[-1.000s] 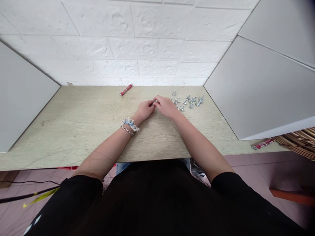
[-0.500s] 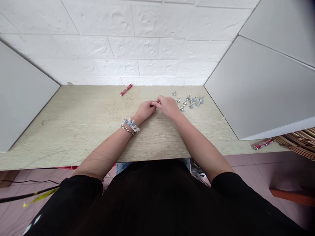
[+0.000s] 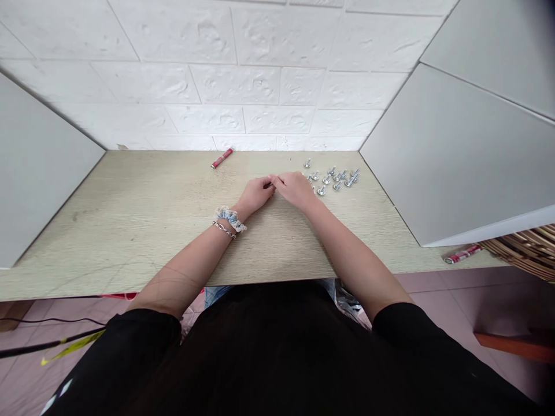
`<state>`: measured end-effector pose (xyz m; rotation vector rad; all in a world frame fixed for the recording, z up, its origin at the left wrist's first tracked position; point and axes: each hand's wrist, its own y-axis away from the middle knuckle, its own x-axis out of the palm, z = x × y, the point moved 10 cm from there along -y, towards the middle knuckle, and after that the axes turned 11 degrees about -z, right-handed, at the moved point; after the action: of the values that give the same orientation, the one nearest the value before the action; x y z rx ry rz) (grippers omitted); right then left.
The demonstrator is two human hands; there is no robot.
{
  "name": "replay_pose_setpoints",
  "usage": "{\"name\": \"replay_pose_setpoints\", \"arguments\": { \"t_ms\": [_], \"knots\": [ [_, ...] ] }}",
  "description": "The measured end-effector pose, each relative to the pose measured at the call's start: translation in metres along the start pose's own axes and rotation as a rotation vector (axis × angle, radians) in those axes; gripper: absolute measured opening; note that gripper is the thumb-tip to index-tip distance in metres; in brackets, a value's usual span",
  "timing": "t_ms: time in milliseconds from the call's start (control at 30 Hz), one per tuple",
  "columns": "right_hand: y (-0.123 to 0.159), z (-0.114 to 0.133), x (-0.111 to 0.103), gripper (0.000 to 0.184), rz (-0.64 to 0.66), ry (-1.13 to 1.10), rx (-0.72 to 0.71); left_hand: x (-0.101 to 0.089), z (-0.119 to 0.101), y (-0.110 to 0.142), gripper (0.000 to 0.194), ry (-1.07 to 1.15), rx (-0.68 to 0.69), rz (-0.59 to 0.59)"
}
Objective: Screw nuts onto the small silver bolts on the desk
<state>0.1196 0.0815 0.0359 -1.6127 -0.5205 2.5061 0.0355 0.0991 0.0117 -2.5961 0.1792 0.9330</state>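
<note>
Over the middle of the wooden tabletop (image 3: 173, 231), my left hand (image 3: 255, 194) and my right hand (image 3: 295, 188) meet at the fingertips. Both are closed, fingers pinched together around something small that the fingers hide. Just right of my right hand stand several silver screws with wide round bases (image 3: 326, 179), shafts pointing up. A few of them are partly covered by that hand. My left wrist wears a pale blue scrunchie (image 3: 230, 218) and a silver chain bracelet (image 3: 224, 230).
A red tube (image 3: 222, 158) lies near the white brick-patterned wall (image 3: 260, 86). Grey panels flank the table, left (image 3: 39, 173) and right (image 3: 468, 156). A second red tube (image 3: 462, 254) lies by a woven basket (image 3: 526, 251) at the right edge.
My right hand has dipped slightly and its fingers have shifted against the left fingertips, uncovering a little more of the nearest screws. My left hand stays about where it was.
</note>
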Motion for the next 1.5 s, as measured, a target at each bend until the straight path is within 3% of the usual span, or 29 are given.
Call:
{"name": "replay_pose_setpoints", "arguments": {
  "t_ms": [433, 733, 1233, 1400, 1500],
  "knots": [
    [0.001, 0.012, -0.004, 0.026, -0.081, -0.186, -0.101, -0.002, 0.000, 0.000, 0.022, 0.042, -0.004, -0.016],
    [0.000, 0.007, -0.003, 0.036, -0.063, -0.167, -0.062, -0.004, 0.002, 0.001, 0.021, 0.091, -0.058, -0.028],
    [-0.002, -0.002, -0.005, 0.025, -0.051, -0.092, 0.013, -0.004, 0.004, -0.001, 0.018, 0.111, -0.077, -0.032],
    [-0.002, -0.004, -0.015, 0.049, -0.135, -0.057, 0.026, -0.004, 0.007, -0.001, 0.018, 0.118, -0.096, -0.032],
    [-0.001, -0.003, -0.022, 0.051, -0.192, -0.100, 0.031, -0.003, 0.007, -0.001, 0.022, 0.124, -0.085, -0.029]
  ]
}}
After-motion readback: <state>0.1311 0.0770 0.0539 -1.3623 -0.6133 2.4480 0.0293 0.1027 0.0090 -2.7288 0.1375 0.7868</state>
